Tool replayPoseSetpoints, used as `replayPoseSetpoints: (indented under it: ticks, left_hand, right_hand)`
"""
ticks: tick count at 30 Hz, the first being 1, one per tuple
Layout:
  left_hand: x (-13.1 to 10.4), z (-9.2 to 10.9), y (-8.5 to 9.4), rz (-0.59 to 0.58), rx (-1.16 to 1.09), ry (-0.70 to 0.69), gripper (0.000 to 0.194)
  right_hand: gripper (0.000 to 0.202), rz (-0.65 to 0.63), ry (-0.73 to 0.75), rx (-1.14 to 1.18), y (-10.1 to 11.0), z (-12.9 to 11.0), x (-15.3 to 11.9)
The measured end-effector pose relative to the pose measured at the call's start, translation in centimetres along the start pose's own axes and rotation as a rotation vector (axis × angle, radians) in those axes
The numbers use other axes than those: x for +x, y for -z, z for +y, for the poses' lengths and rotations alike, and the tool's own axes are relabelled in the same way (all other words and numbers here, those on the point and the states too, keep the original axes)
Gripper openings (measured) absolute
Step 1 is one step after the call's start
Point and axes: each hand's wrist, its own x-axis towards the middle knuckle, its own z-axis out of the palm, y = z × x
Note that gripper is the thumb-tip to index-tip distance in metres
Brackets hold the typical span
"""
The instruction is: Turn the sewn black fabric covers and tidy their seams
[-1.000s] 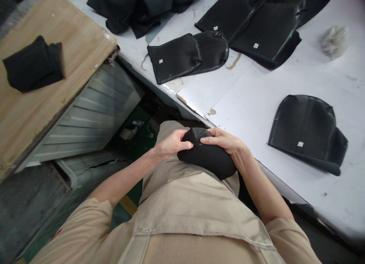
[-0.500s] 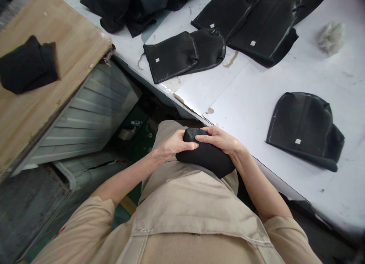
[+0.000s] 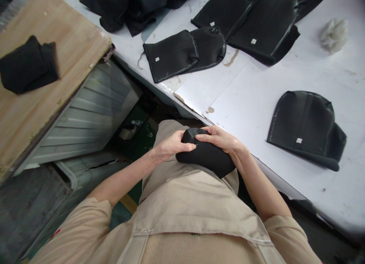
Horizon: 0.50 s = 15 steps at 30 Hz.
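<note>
A black fabric piece (image 3: pixel 208 157) rests over my lap, at the edge of the white table. My left hand (image 3: pixel 175 144) grips its left end, thumb on top and the other fingers hidden behind it. From the upper right, my right hand (image 3: pixel 221 138) holds the same piece, its thumb lying across the top near the left thumb. The two hands are close together but apart. Nearest on the table is a black sewn piece (image 3: pixel 302 127) with a small white tag, to the right of my hands.
On the white table (image 3: pixel 242 100) lie two overlapping black pieces (image 3: pixel 171 53), larger black pieces (image 3: pixel 265 28), a dark fabric heap (image 3: pixel 148 5) and a crumpled whitish wad (image 3: pixel 334 36). A wooden board (image 3: pixel 76 40) at left bears folded black cloth (image 3: pixel 28 66).
My left thumb has shifted slightly left on the black fabric. Both hands keep their hold, and the piece stays nearly in place.
</note>
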Motion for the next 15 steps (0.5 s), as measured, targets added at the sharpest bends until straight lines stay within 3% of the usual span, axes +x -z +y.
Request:
replayPoseSetpoints:
  ticks: [10,15]
  left_hand:
    - [0.25,-0.64,-0.17,0.086,0.048,-0.019,0.012]
    - [0.10,-0.37,0.15,0.005,0.006,-0.011,0.022]
  right_hand:
    - [0.035,-0.004,0.016,-0.042,-0.18,0.05,-0.02]
    - [0.035,-0.006,0.007,-0.059,-0.13,0.02,0.06]
